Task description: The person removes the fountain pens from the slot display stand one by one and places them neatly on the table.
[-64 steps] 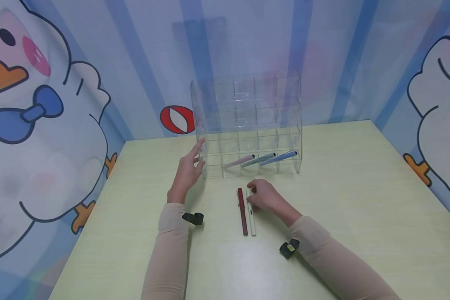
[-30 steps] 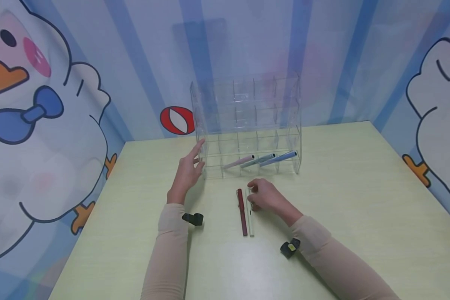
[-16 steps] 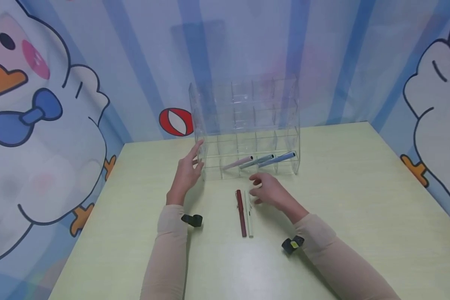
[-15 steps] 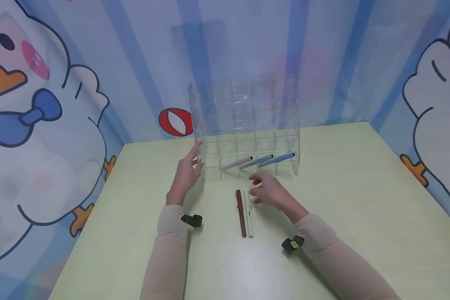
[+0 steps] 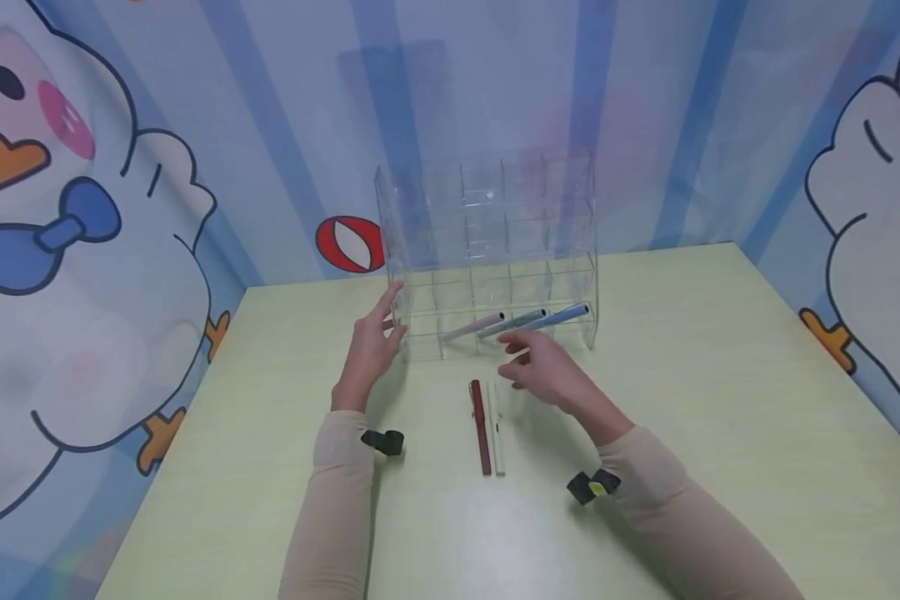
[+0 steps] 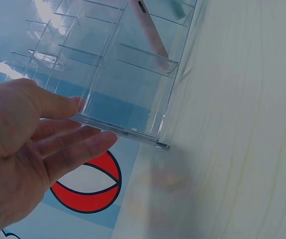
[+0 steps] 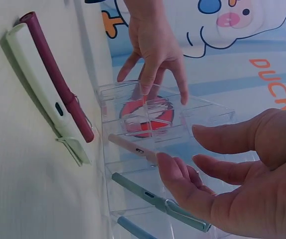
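My left hand [image 5: 371, 350] pinches the left side wall of a clear acrylic pen rack [image 5: 492, 271]; in the left wrist view the thumb lies on one face and the fingers on the other. My right hand [image 5: 543, 371] hangs in front of the rack, loosely bent and holding nothing. Just to its left, a red pen [image 5: 481, 429] and a white pen [image 5: 496, 433] lie side by side on the table. A pink pen [image 7: 133, 145], a teal pen [image 7: 155, 199] and a blue pen [image 5: 562, 317] lean in the rack's lowest row.
The pale wood table [image 5: 270, 467] runs back to a blue striped backdrop [image 5: 652, 125] printed with cartoon ducks and a red ball [image 5: 350, 244]. The rack stands near the table's back edge, its upper tiers see-through.
My right hand has left the top end of the white pen and moved up toward the rack, its fingers parting. The white pen stays on the table. My left hand keeps its place.
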A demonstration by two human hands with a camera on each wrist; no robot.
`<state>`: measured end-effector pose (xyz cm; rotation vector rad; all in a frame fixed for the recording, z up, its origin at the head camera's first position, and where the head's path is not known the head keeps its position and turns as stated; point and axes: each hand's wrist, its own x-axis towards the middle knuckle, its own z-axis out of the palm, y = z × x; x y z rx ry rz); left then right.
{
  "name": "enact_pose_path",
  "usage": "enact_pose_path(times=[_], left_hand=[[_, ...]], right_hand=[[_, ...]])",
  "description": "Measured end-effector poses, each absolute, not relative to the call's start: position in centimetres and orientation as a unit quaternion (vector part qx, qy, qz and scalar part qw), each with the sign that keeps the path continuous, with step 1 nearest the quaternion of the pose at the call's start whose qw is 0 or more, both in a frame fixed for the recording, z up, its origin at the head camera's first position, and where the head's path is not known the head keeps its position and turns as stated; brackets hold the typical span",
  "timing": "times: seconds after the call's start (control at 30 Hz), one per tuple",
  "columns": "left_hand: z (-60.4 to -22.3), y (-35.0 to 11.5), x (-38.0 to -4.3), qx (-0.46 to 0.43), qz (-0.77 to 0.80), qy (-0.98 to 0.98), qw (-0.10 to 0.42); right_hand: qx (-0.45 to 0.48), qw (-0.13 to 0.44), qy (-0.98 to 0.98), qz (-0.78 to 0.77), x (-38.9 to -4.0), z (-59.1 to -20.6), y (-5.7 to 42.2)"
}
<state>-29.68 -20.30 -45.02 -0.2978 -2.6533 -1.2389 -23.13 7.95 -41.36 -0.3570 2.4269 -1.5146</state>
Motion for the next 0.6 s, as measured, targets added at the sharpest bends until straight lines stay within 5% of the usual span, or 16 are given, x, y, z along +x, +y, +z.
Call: enact_pose_path(times=[0.6], left_hand=[[-45.1, -20.3, -29.8, -0.097, -0.417, -0.899, 0.097]], right_hand=[[-0.134, 0.046, 0.842, -0.52, -23.0, -38.5, 10.6]])
